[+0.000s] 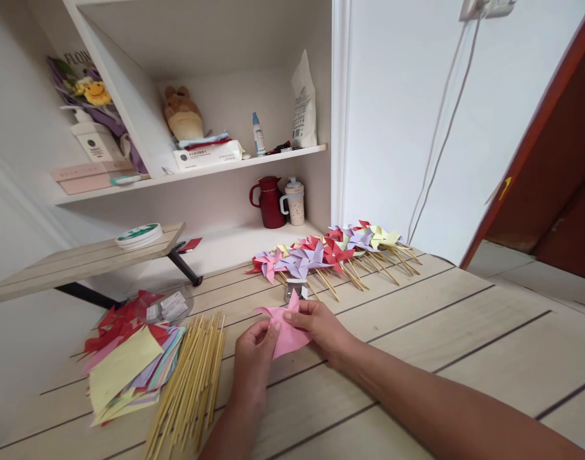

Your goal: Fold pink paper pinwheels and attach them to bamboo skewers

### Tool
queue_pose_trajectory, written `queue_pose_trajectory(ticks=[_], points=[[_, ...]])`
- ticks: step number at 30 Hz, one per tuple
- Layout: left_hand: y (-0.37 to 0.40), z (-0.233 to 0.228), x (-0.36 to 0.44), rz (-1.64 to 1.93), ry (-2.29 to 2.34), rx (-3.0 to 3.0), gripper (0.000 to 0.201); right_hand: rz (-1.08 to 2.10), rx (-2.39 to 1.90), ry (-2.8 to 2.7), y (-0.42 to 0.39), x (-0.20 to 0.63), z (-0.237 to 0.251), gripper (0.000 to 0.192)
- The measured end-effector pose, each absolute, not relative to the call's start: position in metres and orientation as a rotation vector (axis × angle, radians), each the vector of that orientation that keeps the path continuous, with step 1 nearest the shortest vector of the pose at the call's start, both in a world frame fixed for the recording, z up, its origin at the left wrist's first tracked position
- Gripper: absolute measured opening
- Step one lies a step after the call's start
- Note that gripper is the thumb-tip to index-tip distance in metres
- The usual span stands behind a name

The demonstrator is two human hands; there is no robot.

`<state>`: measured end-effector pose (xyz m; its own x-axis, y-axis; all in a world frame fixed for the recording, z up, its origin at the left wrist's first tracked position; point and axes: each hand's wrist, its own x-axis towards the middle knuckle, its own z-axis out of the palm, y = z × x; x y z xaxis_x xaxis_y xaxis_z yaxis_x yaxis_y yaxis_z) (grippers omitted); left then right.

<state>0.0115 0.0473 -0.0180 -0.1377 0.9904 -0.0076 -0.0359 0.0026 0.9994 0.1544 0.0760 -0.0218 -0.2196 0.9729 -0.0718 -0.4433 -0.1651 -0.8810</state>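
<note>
- Both hands, left hand [254, 350] and right hand [321, 324], pinched one pink paper [288, 337].
- Wooden sticks [189, 382] lay just left.
- Finished pinwheels [330, 250] sat behind.

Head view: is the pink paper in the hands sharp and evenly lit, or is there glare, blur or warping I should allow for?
Head view: the pink paper is sharp between the left hand and right hand; light is soft and even, no glare on the table; wide-angle bending shows at the edges, on the shelf unit and door frame.
</note>
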Motion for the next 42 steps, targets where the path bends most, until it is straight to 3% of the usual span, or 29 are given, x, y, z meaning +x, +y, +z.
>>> queue_pose_trajectory(ticks=[7,18,24,30,42], points=[[0.05,-0.02,0.011,1.34,1.237,0.989,0.037,1.664,-0.82,-0.858,0.077,0.154,-0.014,0.053],[0.051,-0.022,0.014,1.382,1.256,1.025,0.032,1.622,-0.764,-0.893,0.079,0.156,-0.022,0.04],[0.05,-0.018,0.016,1.413,1.256,0.974,0.033,1.448,-0.801,-0.824,0.08,0.156,-0.021,0.05],[0.048,-0.019,0.017,1.425,1.245,0.971,0.033,1.327,-0.74,-0.965,0.077,0.142,-0.034,0.036],[0.056,-0.019,0.02,1.407,1.254,1.046,0.028,1.351,-0.817,-1.057,0.073,0.157,-0.034,0.045]])
